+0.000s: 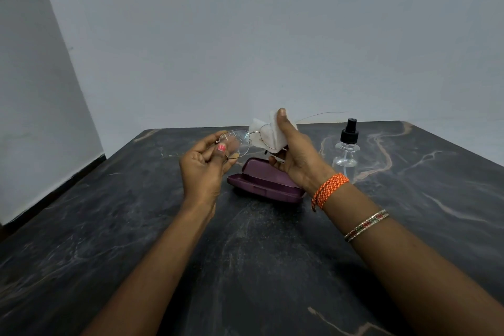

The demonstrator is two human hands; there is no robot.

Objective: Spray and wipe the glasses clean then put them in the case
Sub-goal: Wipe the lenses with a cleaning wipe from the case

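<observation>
Thin wire-framed glasses [236,139] are held in the air above the table. My left hand [203,169] pinches the left lens, which carries small droplets. My right hand [296,157] grips a white folded cloth [266,132] wrapped round the right lens, thumb up against the cloth. One temple arm sticks out to the right behind that hand. The purple glasses case [266,185] lies open on the table just below both hands. A clear spray bottle [346,146] with a black nozzle stands to the right of the case.
The dark marbled table [245,254] stretches toward me and to both sides. A pale wall rises right behind the table's far edge. An orange thread band and a bangle sit on my right forearm.
</observation>
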